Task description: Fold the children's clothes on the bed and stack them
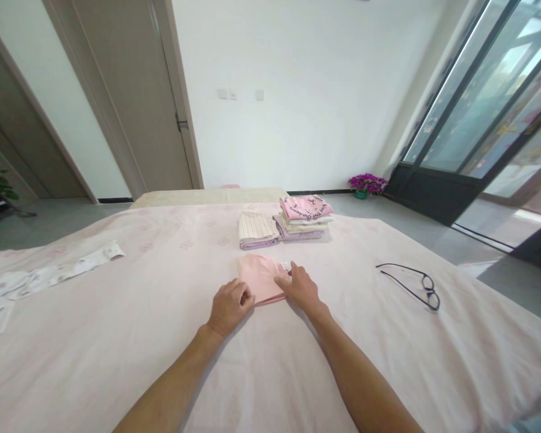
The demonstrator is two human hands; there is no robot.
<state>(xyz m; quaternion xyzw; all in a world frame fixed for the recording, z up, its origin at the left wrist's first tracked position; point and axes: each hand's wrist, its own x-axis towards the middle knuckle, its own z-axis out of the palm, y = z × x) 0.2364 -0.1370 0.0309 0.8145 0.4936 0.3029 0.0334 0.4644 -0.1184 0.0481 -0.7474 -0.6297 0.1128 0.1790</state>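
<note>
A folded pink cloth (260, 275) lies flat on the pale pink sheet, between my hands. My left hand (231, 305) has its fingers curled in at the cloth's near left corner, closed on that edge. On the right side, my right hand (301, 286) grips the cloth's edge between thumb and fingers, beside a small white label. Just beyond the cloth sits a folded striped garment (258, 228) on a lilac layer. To its right is a stack of folded clothes (304, 219) topped by a pink printed one.
Black-framed glasses (426, 288) rest on the sheet (162, 337) at the right. A white patterned cloth (63, 270) stretches along the left. Past the far edge are a beige surface (207, 196) and purple flowers (368, 183) by the wall.
</note>
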